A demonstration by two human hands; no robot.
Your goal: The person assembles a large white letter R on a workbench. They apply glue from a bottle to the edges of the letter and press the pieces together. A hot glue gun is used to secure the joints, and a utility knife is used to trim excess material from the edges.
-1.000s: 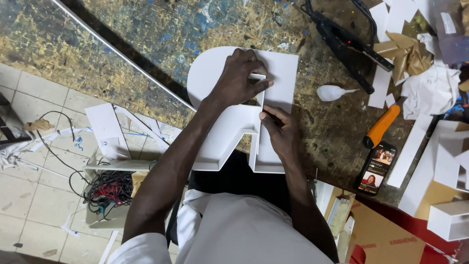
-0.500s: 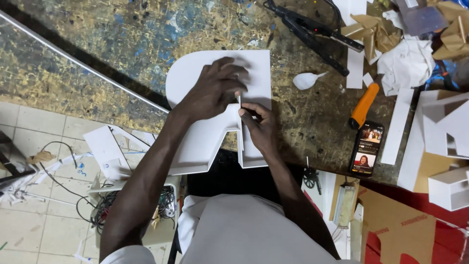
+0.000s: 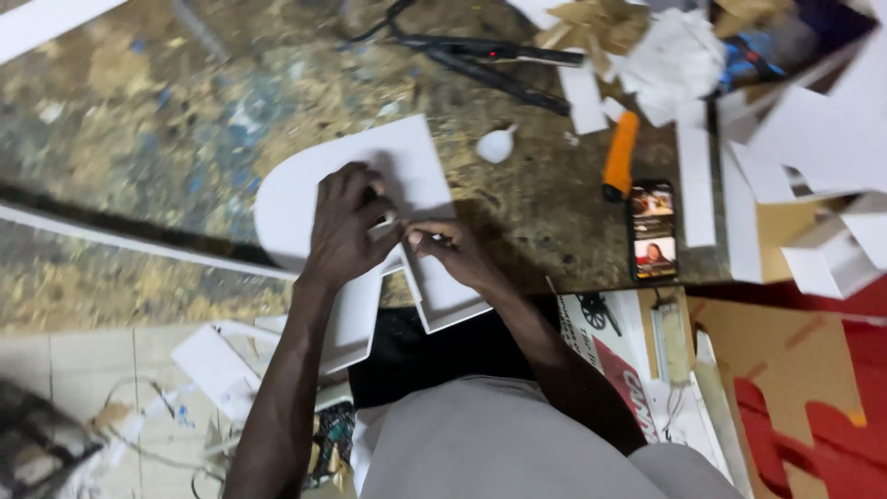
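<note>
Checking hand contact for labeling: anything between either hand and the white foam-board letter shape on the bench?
Nothing visible. The left hand lies flat on the white letter shape, and the right hand pinches its edge strip beside it. The orange knife and the phone lie off to the right on the workbench, apart from both hands.

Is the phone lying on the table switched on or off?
On. The phone lies flat beside the orange tool, and its screen is lit, showing coloured pictures.

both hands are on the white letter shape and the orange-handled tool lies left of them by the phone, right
Not quite: the orange-handled tool lies to the right of the hands, by the phone. The head view shows it. Left hand and right hand are on the white letter shape.
</note>
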